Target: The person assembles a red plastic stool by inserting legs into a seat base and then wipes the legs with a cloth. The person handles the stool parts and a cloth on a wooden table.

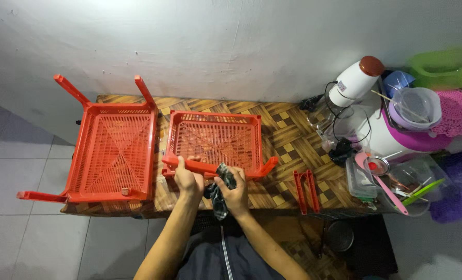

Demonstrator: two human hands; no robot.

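Lying across the near edge of the smaller orange tray [216,141], a long orange bar [213,168] is being held at the front of the desk [288,137], its right end angling up past the tray's corner. The left hand [188,179] is closing around the bar's left part from below, fingers curled over its top, while the right hand [234,193] is clamping a dark crumpled cloth [221,187] against the bar just beside the left hand, so the two hands are sitting almost together. The tray itself is resting flat on the patterned brown desk, its mesh floor facing up. To its left a larger orange tray [112,153] is lying with its legs showing, two pointing up at the wall, one sticking out to the left over the floor; the two trays are nearly touching. To the right of the hands, two more short orange bars [306,191] are lying side by side on the desk. Farther right, a white appliance with a red cap [356,79], a purple-and-white bowl [415,111] and clear plastic containers [397,184] holding utensils are crowding the desk's end.
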